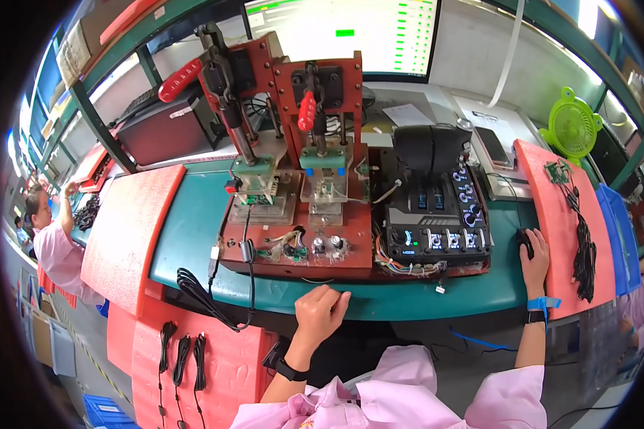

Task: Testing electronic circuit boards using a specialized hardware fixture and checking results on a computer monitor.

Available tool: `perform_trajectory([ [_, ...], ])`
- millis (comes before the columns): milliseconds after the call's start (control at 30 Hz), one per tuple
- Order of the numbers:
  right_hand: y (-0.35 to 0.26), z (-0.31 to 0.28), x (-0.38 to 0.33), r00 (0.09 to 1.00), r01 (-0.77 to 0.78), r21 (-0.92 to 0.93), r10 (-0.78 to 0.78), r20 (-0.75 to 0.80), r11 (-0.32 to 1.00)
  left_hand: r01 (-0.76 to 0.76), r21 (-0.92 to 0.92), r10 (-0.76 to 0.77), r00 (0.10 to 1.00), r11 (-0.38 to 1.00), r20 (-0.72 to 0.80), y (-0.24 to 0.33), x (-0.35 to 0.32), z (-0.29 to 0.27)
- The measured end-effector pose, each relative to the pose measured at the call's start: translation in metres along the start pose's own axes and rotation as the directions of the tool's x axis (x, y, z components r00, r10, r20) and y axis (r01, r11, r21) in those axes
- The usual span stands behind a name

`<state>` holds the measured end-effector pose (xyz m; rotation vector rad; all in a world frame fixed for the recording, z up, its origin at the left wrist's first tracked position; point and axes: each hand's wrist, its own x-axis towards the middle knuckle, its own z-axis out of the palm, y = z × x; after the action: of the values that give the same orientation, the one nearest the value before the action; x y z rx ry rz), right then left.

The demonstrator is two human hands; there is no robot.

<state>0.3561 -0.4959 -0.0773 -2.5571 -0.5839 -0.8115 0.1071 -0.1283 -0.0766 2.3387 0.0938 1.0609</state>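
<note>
My left hand [320, 312] is curled into a loose fist at the front edge of the green tabletop, and I see nothing in it. My right hand [534, 261] rests over a black computer mouse [525, 244] beside the pink foam sheet on the right. Ahead of my left hand stands a red test fixture [297, 266] with two toggle clamps with red handles [307, 111]. A circuit board [259, 187] sits under the left clamp. From the fixture a black cable [204, 289] hangs in a coil over the table edge.
A black device with lit displays [436, 214] stands right of the fixture, under a bright monitor [350, 36]. Bundled black cables [182, 354] lie on foam at lower left. A cabled board [559, 171] lies on the right foam sheet [544, 193]. A green fan [574, 125] stands behind.
</note>
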Motion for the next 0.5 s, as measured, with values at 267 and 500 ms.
perform_trajectory([
  [267, -0.0054, 0.0046, 0.0054, 1.000, 0.017, -0.010, -0.017, -0.002, 1.000, -0.003, 0.045, 0.002, 1.000, 0.999, 0.014, 0.0011, -0.0022, 0.0008],
  [500, -0.0025, 0.0058, 0.0050, 1.000, 0.010, 0.011, -0.010, 0.002, 1.000, -0.010, 0.046, 0.009, 1.000, 0.999, 0.009, -0.0008, -0.0016, 0.0021],
])
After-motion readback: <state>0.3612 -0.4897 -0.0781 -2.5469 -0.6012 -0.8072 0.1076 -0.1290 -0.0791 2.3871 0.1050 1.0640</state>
